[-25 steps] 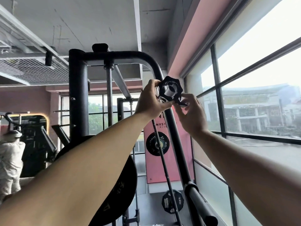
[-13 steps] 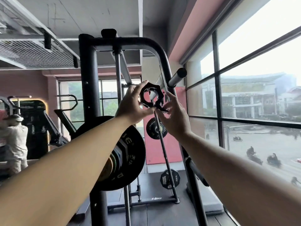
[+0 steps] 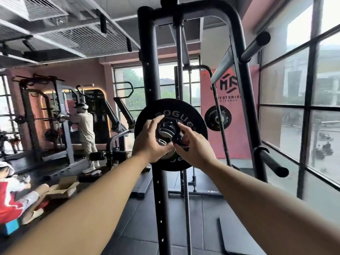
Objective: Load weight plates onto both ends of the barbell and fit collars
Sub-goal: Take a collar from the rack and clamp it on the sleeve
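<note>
A black Rogue weight plate [image 3: 195, 155] hangs end-on on the barbell, whose chrome sleeve end [image 3: 166, 128] pokes through its middle. A black collar [image 3: 177, 138] sits around that sleeve end, against the plate. My left hand [image 3: 150, 140] grips the collar from the left, fingers curled over its rim. From the right, my right hand [image 3: 193, 146] pinches the collar's black lever. Most of the collar is hidden by both hands.
The black rack upright [image 3: 149, 74] stands just behind the plate, with a spare plate [image 3: 218, 117] stored on a peg to the right. Windows [image 3: 298, 107] line the right side. A person [image 3: 85, 133] stands at another rack on the left; another person [image 3: 12, 203] is low at left.
Both hands carried the collar down from head height to the barbell's sleeve end. My view dropped from the ceiling and rack top to the plate.
</note>
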